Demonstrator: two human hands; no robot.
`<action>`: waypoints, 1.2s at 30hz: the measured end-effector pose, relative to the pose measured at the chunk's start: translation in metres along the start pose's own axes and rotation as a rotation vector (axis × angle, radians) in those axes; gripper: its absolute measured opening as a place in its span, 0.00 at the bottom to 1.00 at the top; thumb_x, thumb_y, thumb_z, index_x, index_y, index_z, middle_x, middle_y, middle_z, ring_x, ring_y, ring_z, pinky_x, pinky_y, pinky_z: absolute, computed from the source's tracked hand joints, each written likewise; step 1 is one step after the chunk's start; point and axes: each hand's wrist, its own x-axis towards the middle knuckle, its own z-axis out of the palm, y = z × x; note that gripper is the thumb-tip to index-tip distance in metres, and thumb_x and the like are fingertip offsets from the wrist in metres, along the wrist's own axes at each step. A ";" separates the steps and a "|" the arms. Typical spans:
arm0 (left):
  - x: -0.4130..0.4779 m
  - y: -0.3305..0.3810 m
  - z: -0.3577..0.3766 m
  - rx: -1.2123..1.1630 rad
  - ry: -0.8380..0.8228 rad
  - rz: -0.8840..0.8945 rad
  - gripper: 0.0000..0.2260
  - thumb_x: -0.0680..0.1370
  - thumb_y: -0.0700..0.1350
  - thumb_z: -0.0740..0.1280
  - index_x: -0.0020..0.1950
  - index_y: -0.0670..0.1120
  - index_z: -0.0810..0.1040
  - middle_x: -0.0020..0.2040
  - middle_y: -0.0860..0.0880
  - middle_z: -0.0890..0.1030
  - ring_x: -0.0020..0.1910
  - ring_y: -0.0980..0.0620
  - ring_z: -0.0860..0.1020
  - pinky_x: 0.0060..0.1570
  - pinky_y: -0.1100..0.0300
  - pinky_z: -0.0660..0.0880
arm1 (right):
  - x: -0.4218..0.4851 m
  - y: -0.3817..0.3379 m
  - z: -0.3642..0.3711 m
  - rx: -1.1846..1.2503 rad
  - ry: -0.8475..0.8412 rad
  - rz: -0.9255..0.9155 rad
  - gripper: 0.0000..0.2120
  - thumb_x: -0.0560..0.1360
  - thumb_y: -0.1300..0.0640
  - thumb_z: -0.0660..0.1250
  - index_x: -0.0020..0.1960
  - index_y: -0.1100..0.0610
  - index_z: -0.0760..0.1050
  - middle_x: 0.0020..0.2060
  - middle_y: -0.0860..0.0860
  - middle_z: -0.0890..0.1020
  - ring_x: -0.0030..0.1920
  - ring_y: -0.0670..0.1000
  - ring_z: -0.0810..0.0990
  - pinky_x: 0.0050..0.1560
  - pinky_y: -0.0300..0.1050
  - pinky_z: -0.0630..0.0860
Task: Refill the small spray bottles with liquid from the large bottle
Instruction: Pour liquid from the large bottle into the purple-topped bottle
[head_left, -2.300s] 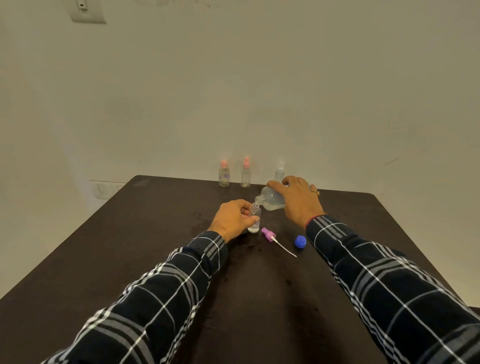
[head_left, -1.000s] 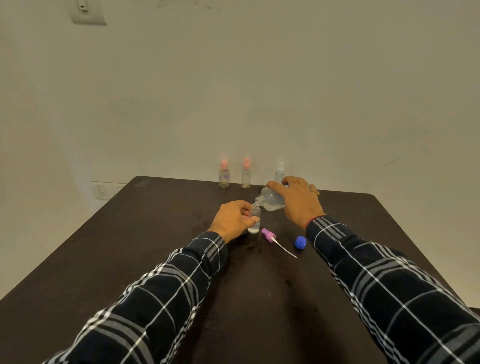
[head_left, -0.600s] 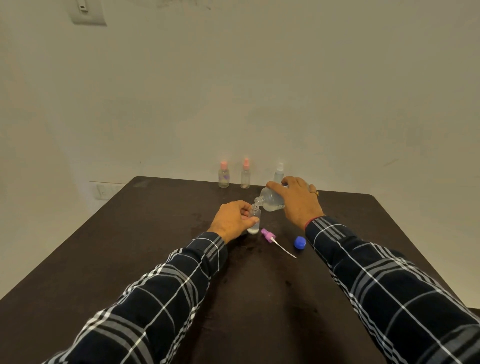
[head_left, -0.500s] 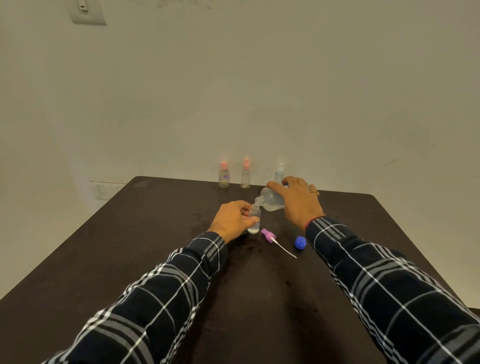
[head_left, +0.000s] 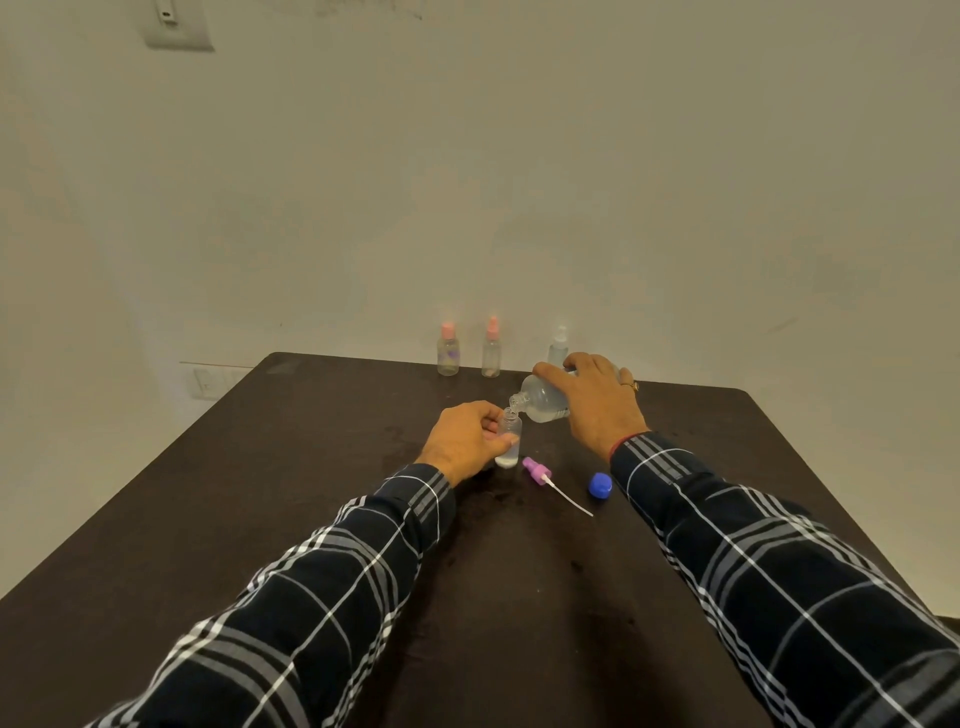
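The left hand (head_left: 470, 436) has its fingers and thumb curled round the small bottle (head_left: 509, 434), which stands upright and uncapped on the dark table (head_left: 311, 467) with a bit of whitish liquid in the bottom. The right hand (head_left: 597, 400) grips the large bottle (head_left: 543, 404) from above, fingers wrapped over its body. It's tipped over so its neck sits right at the small bottle's mouth. Can't really make out any stream going in, it's too tiny from here.

The purple spray top (head_left: 535, 469) lies just right of the small bottle, its thin white tube pointing back toward the person. The blue cap (head_left: 600, 485) sits a little further right, by the right sleeve.

Along the far edge by the wall: the left pink-topped bottle (head_left: 448, 351), the second pink-topped bottle (head_left: 491, 349) near it, and the pale-topped bottle (head_left: 558, 347) just behind the right hand
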 end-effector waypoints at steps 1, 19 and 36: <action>0.000 0.000 0.000 -0.002 -0.001 -0.001 0.17 0.75 0.48 0.75 0.62 0.47 0.79 0.53 0.52 0.82 0.52 0.55 0.81 0.59 0.58 0.79 | 0.000 0.000 0.000 -0.001 -0.002 0.000 0.33 0.76 0.59 0.69 0.74 0.40 0.61 0.69 0.55 0.67 0.71 0.59 0.64 0.70 0.67 0.63; 0.000 0.001 -0.001 -0.029 -0.009 -0.014 0.15 0.76 0.46 0.75 0.61 0.47 0.79 0.50 0.53 0.81 0.51 0.56 0.81 0.60 0.57 0.79 | 0.000 -0.002 -0.004 -0.017 -0.009 -0.007 0.33 0.76 0.58 0.70 0.75 0.40 0.61 0.70 0.55 0.67 0.72 0.59 0.63 0.71 0.67 0.62; 0.001 0.001 0.000 -0.015 -0.011 -0.010 0.15 0.76 0.46 0.74 0.61 0.47 0.79 0.51 0.52 0.81 0.51 0.55 0.81 0.58 0.59 0.78 | 0.001 -0.001 -0.004 -0.038 -0.001 -0.014 0.33 0.76 0.59 0.70 0.75 0.40 0.61 0.70 0.55 0.67 0.72 0.59 0.63 0.70 0.67 0.62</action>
